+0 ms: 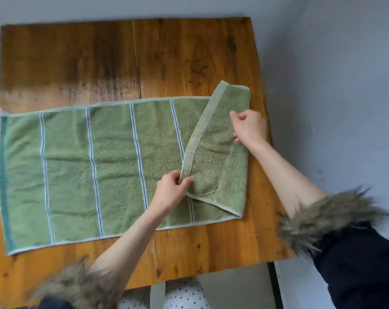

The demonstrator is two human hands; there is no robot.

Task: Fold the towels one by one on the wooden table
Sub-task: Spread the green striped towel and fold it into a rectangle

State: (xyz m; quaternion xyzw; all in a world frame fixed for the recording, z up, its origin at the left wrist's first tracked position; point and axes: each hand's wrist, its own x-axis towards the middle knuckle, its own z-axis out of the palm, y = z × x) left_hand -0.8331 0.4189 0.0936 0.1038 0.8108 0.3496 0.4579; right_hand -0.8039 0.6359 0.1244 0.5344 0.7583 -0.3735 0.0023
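A green towel [88,170] with thin blue-white stripes lies spread flat across the wooden table [126,61]. Its right end is turned over to the left as a slanted flap [213,150] showing the plain underside. My left hand [170,190] pinches the hemmed edge of that flap near its lower corner. My right hand [249,127] grips the flap's upper part close to the table's right edge. Both forearms are bare, with fur-trimmed dark sleeves pushed back.
The towel's left end reaches the table's left edge. Bare wood shows behind the towel and in a strip along the front. A grey wall [333,85] runs along the right. White polka-dot fabric [184,295] lies below the front edge.
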